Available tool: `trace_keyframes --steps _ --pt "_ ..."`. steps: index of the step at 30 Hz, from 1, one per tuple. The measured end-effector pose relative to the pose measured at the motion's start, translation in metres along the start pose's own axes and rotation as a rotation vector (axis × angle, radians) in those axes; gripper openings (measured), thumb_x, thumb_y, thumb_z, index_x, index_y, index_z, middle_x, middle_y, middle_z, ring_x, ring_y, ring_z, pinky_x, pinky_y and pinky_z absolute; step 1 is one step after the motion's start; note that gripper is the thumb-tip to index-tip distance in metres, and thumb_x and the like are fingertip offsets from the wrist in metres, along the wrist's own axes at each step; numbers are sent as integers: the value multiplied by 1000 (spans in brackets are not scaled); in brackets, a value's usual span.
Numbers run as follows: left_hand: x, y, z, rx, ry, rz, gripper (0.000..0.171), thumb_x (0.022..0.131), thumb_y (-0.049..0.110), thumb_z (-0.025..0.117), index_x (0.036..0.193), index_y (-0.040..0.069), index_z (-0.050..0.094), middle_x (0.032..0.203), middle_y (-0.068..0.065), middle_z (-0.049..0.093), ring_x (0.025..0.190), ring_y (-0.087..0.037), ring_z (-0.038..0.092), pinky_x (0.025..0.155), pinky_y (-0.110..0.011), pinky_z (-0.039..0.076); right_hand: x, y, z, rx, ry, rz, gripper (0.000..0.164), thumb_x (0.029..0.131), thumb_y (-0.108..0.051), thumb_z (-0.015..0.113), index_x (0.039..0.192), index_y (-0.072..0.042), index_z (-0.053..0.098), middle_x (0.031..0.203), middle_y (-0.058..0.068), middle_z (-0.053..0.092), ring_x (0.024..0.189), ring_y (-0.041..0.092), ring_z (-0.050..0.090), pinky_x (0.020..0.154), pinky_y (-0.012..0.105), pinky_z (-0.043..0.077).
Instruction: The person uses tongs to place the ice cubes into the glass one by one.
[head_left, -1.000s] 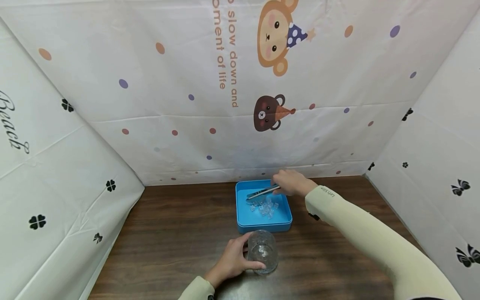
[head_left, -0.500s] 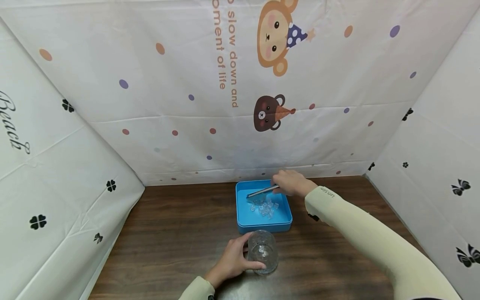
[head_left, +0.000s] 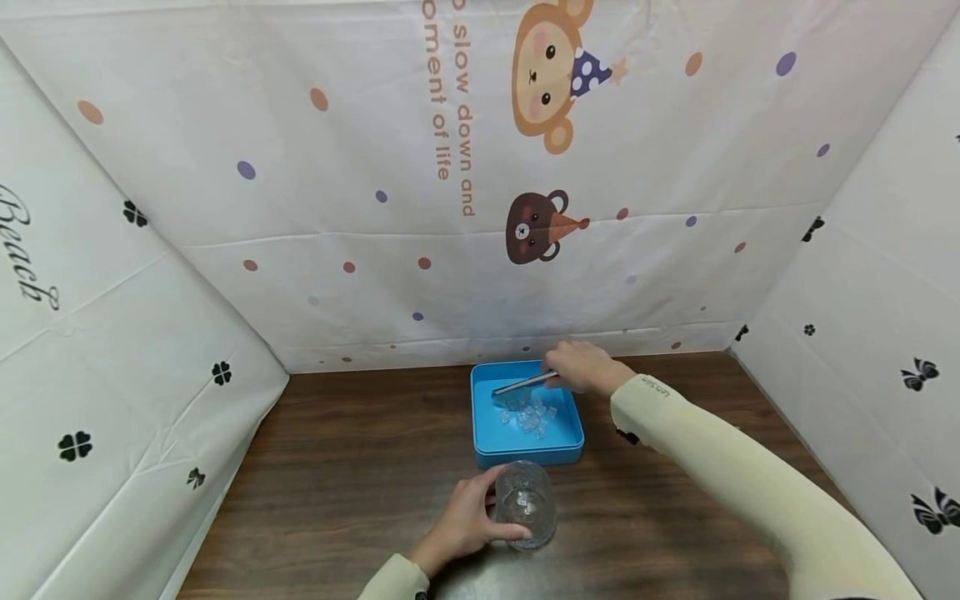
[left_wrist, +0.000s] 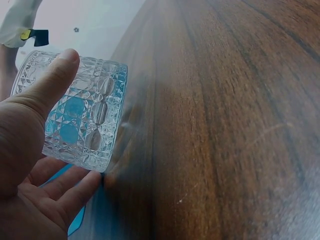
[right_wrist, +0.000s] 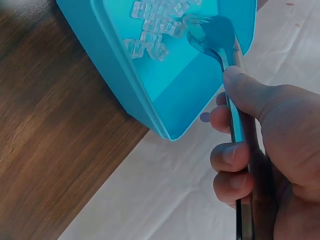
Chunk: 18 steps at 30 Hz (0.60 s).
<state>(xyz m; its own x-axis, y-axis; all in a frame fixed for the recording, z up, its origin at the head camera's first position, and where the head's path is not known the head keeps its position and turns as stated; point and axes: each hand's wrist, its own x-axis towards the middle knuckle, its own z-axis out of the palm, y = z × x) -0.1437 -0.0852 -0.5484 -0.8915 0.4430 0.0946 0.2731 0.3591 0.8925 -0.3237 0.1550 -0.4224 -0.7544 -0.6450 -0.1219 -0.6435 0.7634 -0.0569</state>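
Note:
My right hand [head_left: 585, 365] grips metal tongs [right_wrist: 234, 112], thumb on one side and curled fingers on the other. The tongs' scooped, toothed head [right_wrist: 212, 35] reaches down into the blue tray [head_left: 480, 442], close beside several clear ice-like cubes [head_left: 532, 418]. In the right wrist view the tongs' two arms lie nearly together; any cube between them is hidden. My left hand [head_left: 468, 517] holds a clear patterned drinking glass [left_wrist: 95, 110] just in front of the tray, thumb along its near side. No cubes show in the glass, which stands upright on the brown wooden table [head_left: 360, 467].
A white cloth with printed bears and dots [head_left: 420, 200] hangs behind the table. Similar white cloths close off the left side [head_left: 150, 392] and the right side [head_left: 862, 375]. The tray sits near the table's back edge.
The two arms of the tongs, slightly apart a second ago, have drawn together. The left hand and the glass stay where they were, as does the tray.

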Motion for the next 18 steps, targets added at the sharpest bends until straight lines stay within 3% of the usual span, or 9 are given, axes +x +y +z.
trace_keyframes --steps 8,15,18 --pt "0 0 1 -1 1 17 83 76 39 92 145 10 55 128 -7 67 112 -18 69 85 -20 56 -5 5 -1 29 42 6 23 96 -27 75 111 -9 77 92 2 73 73 14 64 70 34 60" --pt "0 -1 1 11 7 28 84 76 39 93 145 9 55 128 -8 67 113 -19 68 85 -19 56 -14 11 -4 32 99 -27 14 97 -26 74 95 -12 76 66 -6 56 56 11 51 54 28 48" --pt "0 -1 1 9 6 26 84 76 39 93 145 9 55 129 -8 67 114 -19 68 86 -20 56 -18 12 -3 46 128 -43 12 98 -24 73 96 -13 75 64 -7 52 54 10 50 53 27 46"
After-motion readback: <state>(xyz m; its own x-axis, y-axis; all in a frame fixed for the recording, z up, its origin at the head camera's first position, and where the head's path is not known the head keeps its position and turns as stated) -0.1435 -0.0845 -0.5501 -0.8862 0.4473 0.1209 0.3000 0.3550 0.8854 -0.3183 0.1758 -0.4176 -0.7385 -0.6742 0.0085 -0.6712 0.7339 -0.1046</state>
